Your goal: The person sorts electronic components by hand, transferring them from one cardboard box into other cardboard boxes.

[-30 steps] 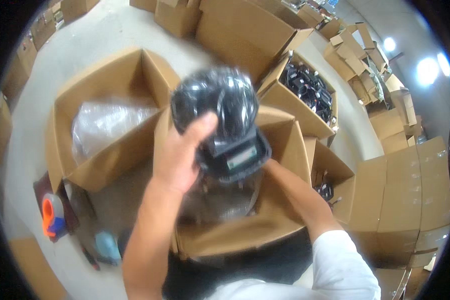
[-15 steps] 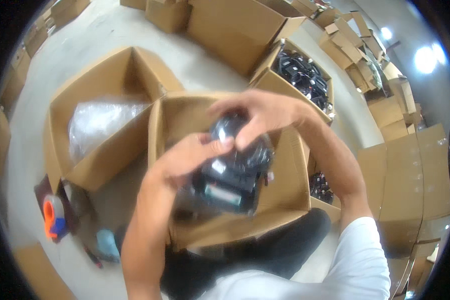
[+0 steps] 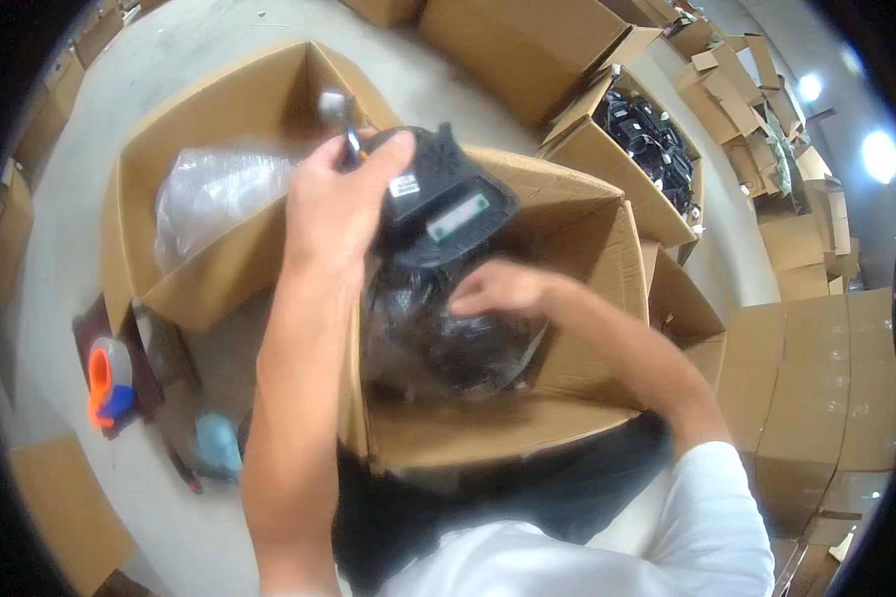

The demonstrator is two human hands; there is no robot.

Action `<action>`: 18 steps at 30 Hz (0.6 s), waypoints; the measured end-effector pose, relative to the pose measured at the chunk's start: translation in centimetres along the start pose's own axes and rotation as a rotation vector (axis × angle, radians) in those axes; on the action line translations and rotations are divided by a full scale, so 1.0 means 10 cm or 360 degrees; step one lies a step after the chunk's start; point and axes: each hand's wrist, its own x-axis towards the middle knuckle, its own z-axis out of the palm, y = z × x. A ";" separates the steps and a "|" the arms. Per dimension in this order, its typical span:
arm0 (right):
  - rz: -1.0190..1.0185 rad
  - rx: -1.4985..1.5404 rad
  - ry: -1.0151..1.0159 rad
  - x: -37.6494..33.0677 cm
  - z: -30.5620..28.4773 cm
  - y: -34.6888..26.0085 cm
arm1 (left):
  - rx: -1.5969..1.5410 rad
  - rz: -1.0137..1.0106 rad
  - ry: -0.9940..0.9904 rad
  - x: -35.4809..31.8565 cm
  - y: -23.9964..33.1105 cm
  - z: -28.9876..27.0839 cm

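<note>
My left hand (image 3: pixel 343 189) grips a black plastic part (image 3: pixel 448 194) with a pale label strip, raised over the far left side of an open cardboard box (image 3: pixel 587 328). A short cable with a white connector (image 3: pixel 334 103) sticks up by its fingers. My right hand (image 3: pixel 513 289) is over the box, below and right of the part, fingers drawn together and somewhat blurred. What it pinches, if anything, is hidden. Beneath it, clear plastic wrap (image 3: pixel 408 348) covers dark contents in the box; whether my fingers touch the wrap is unclear.
Left of the box stands another open carton (image 3: pixel 214 308) holding clear plastic bags (image 3: pixel 219 199). A carton of black parts (image 3: pixel 642 149) sits at the far right. An orange and blue tape dispenser (image 3: pixel 108 383) lies at left. Cardboard (image 3: pixel 816 378) stands along the right.
Both hands were together on the black part over the box. My left hand has carried it up and away, turning it, while my right hand has come off it. The view has shifted slightly.
</note>
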 end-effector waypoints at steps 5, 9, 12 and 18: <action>0.0096 0.0185 0.0130 1.16 1.13 0.81 | 0.0072 -0.0002 -0.0011 -0.01 -0.04 0.09; -0.0436 -0.0494 0.0535 1.08 1.45 0.70 | 0.0134 0.0040 -0.0026 -0.02 -0.12 -0.03; -0.0571 -0.0779 0.0824 1.14 1.67 1.09 | 0.0159 0.0012 -0.0112 0.01 -0.10 0.13; 0.0097 -0.0493 0.0404 0.52 0.90 0.27 | 0.0115 -0.0143 -0.0155 -0.06 -0.28 0.17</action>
